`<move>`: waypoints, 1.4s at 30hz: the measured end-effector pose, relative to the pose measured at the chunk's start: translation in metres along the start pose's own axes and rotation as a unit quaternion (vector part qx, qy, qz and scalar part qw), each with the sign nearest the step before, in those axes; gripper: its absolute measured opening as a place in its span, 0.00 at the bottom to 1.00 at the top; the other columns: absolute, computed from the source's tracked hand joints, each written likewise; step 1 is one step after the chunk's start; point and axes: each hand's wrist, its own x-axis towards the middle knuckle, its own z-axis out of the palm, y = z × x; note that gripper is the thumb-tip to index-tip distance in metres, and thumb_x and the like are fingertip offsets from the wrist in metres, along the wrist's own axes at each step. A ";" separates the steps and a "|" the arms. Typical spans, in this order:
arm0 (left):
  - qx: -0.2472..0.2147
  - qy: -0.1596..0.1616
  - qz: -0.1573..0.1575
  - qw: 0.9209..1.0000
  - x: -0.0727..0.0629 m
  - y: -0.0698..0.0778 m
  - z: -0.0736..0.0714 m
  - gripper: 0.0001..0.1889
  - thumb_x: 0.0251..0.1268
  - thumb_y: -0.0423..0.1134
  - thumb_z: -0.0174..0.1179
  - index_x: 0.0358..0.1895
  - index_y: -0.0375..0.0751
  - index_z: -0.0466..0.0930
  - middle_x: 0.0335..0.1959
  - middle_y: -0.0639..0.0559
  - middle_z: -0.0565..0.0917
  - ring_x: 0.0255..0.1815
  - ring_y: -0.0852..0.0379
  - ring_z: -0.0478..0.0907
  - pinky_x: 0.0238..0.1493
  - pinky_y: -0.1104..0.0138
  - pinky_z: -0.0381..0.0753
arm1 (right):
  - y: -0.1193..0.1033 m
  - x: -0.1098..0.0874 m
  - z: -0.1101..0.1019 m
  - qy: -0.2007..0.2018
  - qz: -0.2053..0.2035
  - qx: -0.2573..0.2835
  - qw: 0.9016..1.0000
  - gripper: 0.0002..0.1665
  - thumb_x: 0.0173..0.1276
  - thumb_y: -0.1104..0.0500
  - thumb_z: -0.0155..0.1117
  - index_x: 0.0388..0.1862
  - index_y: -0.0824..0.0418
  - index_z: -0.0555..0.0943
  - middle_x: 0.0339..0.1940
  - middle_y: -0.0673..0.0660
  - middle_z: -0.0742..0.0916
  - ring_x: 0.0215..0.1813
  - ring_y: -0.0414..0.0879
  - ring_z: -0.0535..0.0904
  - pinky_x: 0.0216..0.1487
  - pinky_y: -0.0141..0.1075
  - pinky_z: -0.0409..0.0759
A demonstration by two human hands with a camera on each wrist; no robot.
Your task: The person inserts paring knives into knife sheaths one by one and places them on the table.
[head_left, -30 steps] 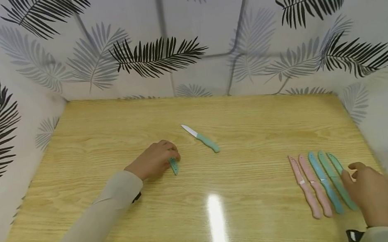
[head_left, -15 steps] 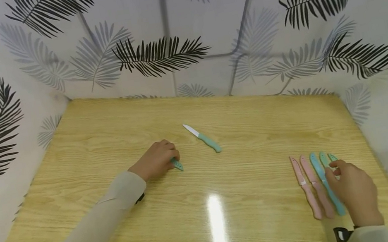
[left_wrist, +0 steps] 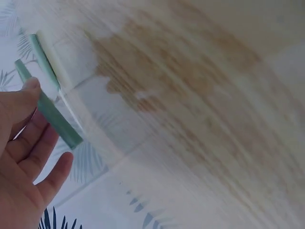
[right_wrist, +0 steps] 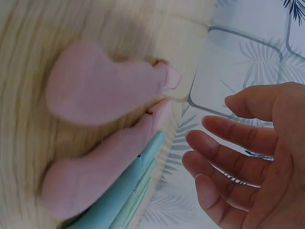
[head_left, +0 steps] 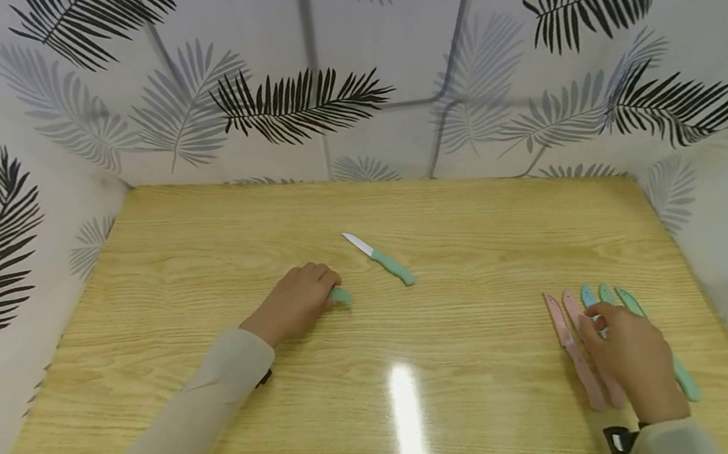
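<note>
Green plastic knife sheath (head_left: 341, 296) lies low over the light wooden surface (head_left: 197, 244), near its middle, one end poking out of the left grip (head_left: 293, 300) (the person's left hand), whose thumb and curled fingers pinch it. The left wrist view shows the same sheath (left_wrist: 57, 121) pinned under the thumb. Just beside it, apart from the hand, lies a small paring knife with a white blade and green handle (head_left: 383, 259), bare and pointing toward the far wall.

The right grip (head_left: 627, 356) hovers wide and holds nothing, its fingers (right_wrist: 224, 138) straight and spread above a row of five sheathed knives at the near right: two pink ones (head_left: 560, 323), a blue one (head_left: 587, 296) and two green ones (head_left: 656, 340). Whether the fingertips touch the row cannot be told.

By the look of it, the step in hand is pairing the loose sheath with the bare knife. The next move would call for a steady hold on the handle, the sheath's open end lined up with the blade tip, and fingers kept off the edge.
</note>
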 end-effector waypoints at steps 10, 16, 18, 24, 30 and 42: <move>-0.092 0.097 -0.035 0.990 -0.013 -0.004 -0.014 0.15 0.70 0.38 0.57 0.56 0.38 0.77 0.51 0.45 0.78 0.51 0.49 0.77 0.53 0.58 0.78 | -0.015 0.007 0.012 0.045 -0.046 0.012 0.998 0.19 0.71 0.56 0.56 0.47 0.72 0.81 0.36 0.68 0.86 0.34 0.61 0.83 0.30 0.51 0.81; -0.130 0.124 -0.068 0.981 -0.024 -0.002 -0.017 0.16 0.70 0.38 0.57 0.56 0.35 0.75 0.50 0.46 0.80 0.49 0.52 0.80 0.50 0.60 0.80 | -0.024 0.011 0.014 0.046 -0.062 0.012 0.997 0.17 0.71 0.57 0.56 0.45 0.72 0.81 0.35 0.68 0.86 0.34 0.60 0.82 0.31 0.53 0.80; -0.138 0.138 -0.074 0.978 -0.027 -0.002 -0.017 0.16 0.69 0.38 0.58 0.57 0.35 0.75 0.50 0.47 0.81 0.48 0.53 0.80 0.48 0.61 0.81 | -0.027 0.013 0.015 0.042 -0.073 0.011 0.996 0.17 0.72 0.58 0.56 0.45 0.73 0.81 0.34 0.67 0.86 0.32 0.59 0.82 0.30 0.52 0.80; -0.152 0.177 -0.091 0.968 -0.036 -0.002 -0.018 0.17 0.67 0.37 0.61 0.56 0.38 0.76 0.49 0.48 0.82 0.47 0.53 0.81 0.45 0.62 0.82 | -0.037 0.018 0.016 0.030 -0.084 0.012 0.996 0.19 0.73 0.56 0.54 0.51 0.72 0.78 0.37 0.66 0.85 0.33 0.58 0.82 0.30 0.50 0.80; -0.183 0.224 -0.081 0.954 -0.044 -0.004 -0.017 0.21 0.64 0.33 0.63 0.60 0.38 0.74 0.48 0.48 0.81 0.46 0.54 0.81 0.43 0.61 0.83 | -0.044 0.024 0.013 0.022 -0.092 0.008 0.996 0.20 0.73 0.56 0.53 0.53 0.71 0.77 0.40 0.68 0.84 0.30 0.53 0.80 0.25 0.44 0.79; -0.197 0.283 -0.070 0.936 -0.054 -0.006 -0.017 0.17 0.57 0.25 0.66 0.50 0.33 0.78 0.48 0.44 0.81 0.47 0.50 0.81 0.48 0.61 0.82 | -0.064 0.038 0.014 0.007 -0.119 0.009 0.993 0.18 0.70 0.57 0.58 0.51 0.70 0.79 0.37 0.66 0.85 0.27 0.52 0.81 0.21 0.40 0.76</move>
